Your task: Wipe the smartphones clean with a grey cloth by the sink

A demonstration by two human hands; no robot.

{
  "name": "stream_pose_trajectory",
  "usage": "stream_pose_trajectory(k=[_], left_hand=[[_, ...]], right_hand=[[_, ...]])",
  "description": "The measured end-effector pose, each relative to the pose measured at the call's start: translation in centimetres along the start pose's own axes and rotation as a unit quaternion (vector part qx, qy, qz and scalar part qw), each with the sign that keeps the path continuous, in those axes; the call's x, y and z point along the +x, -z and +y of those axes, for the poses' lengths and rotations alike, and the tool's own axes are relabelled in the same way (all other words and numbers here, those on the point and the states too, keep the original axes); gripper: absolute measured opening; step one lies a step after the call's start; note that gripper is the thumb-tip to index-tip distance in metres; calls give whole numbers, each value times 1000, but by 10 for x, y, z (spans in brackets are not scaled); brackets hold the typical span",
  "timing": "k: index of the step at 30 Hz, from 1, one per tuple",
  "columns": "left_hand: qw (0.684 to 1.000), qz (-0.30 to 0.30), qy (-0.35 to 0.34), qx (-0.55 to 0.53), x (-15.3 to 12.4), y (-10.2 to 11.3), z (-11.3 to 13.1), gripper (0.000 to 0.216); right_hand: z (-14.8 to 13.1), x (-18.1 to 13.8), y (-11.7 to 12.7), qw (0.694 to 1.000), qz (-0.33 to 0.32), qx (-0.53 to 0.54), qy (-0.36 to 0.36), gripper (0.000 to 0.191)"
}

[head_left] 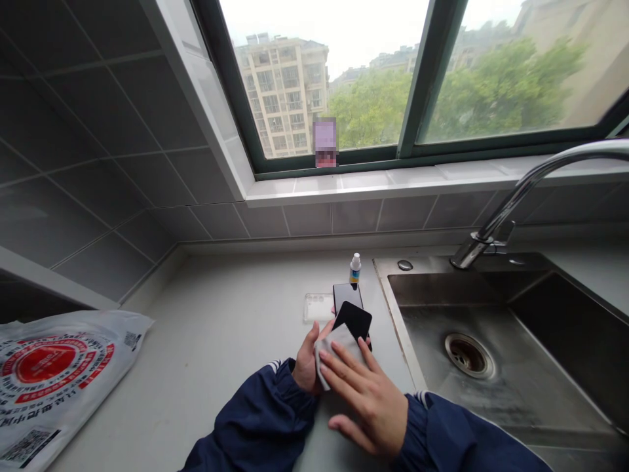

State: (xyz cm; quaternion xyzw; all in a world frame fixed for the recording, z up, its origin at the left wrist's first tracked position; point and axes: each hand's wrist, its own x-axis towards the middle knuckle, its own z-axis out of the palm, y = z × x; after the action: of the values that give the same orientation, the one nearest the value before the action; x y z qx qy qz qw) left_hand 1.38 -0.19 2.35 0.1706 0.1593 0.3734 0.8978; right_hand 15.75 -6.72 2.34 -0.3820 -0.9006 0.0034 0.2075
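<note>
A black smartphone [354,318] is tilted up in my left hand [307,360], which grips it from below and the left; some of those fingers are hidden. Over the phone's lower part lies a grey cloth [339,341]. My right hand [366,396] presses the cloth onto the phone with its fingers stretched across it and its thumb apart. Just behind, a second dark phone [346,295] rests on the counter, partly covered by the held one. To its left is a clear phone case [317,309]. A small white-capped bottle [354,269] stands upright behind the second phone.
A steel sink [432,354] with a chrome faucet [506,203] lies to the right of the pale counter [216,328]. At the left edge sits a printed plastic bag [122,328]. Behind the counter are a tiled wall and a window; a blurred purple item [325,137] stands on its sill.
</note>
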Motion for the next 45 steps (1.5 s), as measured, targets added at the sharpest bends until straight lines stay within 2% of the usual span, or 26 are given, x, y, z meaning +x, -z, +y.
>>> stream_pose_trajectory(k=[2, 4, 7, 9, 12, 18, 23, 27, 33, 38, 42, 45], left_hand=[[1000, 0, 15, 3, 1, 1, 0, 78], [1000, 21, -2, 6, 1, 2, -1, 73], [1000, 13, -14, 12, 0, 4, 0, 67], [999, -14, 17, 24, 0, 5, 1, 67], [997, -36, 51, 51, -1, 5, 2, 66], [993, -49, 50, 91, -2, 2, 2, 67], [994, -55, 41, 83, -1, 3, 2, 65], [989, -96, 58, 94, 2, 9, 1, 67], [974, -142, 84, 153, 5, 14, 0, 73], [975, -134, 90, 154, 2, 11, 1, 73], [989, -65, -12, 129, 1, 9, -5, 60], [991, -48, -35, 122, 1, 11, -9, 57]], right_hand=[[-2, 0, 1, 1000, 0, 6, 21, 62], [5, 0, 3, 1000, 4, -6, 11, 57], [25, -2, 5, 998, 14, -48, -44, 57], [36, -2, 5, 993, 30, -70, -92, 59], [44, -3, 3, 988, 44, -79, -127, 62], [39, -4, -2, 986, 53, -66, -143, 66], [41, -5, -6, 986, 48, -52, -148, 68], [50, -6, -4, 987, 50, -49, -145, 65], [59, -6, -3, 978, 99, -25, -181, 64], [51, -5, -5, 985, 88, -30, -146, 63], [37, -3, -4, 996, 54, -41, -57, 65], [31, -2, -2, 998, 34, -50, -12, 66]])
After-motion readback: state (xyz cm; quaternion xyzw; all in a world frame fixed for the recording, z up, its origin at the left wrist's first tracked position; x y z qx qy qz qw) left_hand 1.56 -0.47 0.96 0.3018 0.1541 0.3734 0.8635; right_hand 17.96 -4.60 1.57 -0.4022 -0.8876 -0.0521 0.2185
